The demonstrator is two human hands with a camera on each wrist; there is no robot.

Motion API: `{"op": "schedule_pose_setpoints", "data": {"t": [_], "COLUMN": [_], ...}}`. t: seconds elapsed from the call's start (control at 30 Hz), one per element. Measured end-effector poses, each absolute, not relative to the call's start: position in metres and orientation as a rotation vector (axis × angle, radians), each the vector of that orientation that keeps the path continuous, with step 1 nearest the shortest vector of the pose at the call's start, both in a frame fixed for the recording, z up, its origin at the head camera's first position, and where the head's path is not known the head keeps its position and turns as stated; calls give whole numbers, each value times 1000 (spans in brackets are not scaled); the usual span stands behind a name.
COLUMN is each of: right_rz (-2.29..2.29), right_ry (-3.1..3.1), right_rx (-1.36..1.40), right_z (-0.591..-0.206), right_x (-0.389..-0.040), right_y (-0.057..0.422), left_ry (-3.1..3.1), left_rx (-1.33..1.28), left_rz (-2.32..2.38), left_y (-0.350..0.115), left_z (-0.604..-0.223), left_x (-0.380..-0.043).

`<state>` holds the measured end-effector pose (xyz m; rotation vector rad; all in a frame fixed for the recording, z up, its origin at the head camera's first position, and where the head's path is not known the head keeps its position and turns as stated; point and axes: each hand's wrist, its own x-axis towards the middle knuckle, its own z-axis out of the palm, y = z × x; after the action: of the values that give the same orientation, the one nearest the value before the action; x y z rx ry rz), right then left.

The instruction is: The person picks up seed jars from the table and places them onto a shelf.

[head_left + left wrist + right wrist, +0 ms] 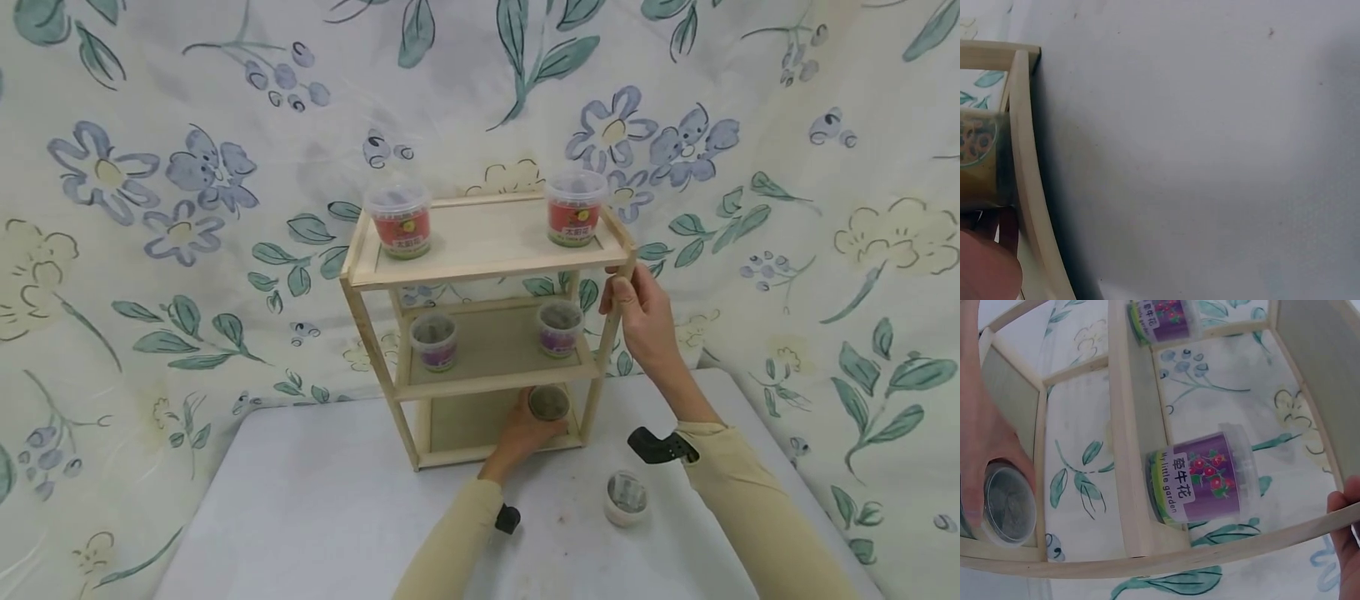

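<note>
A wooden three-tier shelf (480, 385) stands on the white table. On its bottom tier, at the right end, my left hand (525, 435) grips a clear plastic tub (549, 402). Orange flower artwork shows on the side of that tub in the left wrist view; from the right wrist its round clear lid faces the camera, with the fingers wrapped about its side. My right hand (648, 321) holds the shelf's right front post (609, 333) just under the top tier, with the thumb in front.
Red-labelled tubs (574, 212) stand at both ends of the top tier. Two purple-labelled tubs (1204, 478) sit on the middle tier. Another tub (626, 498) is on the table (300, 500), right of the shelf. A floral cloth (225, 333) hangs behind.
</note>
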<state>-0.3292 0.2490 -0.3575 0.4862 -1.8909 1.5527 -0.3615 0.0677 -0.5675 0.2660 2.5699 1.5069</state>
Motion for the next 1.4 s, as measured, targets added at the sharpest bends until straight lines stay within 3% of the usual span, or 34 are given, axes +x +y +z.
{"op": "schedule_pose_setpoints", "data": {"t": [0.57, 1.4], "right_rz": [1555, 1548], "right_ry": [-1957, -1971], "right_rx": [440, 432], "right_z": [-336, -334], "right_x": [-305, -303], "right_y": [236, 236], "left_ry": [2471, 2424], "left_rx": [257, 360], "left_rz": [1544, 1679], "left_y": [63, 35], "left_z": [-567, -553], "left_x": [-359, -343]}}
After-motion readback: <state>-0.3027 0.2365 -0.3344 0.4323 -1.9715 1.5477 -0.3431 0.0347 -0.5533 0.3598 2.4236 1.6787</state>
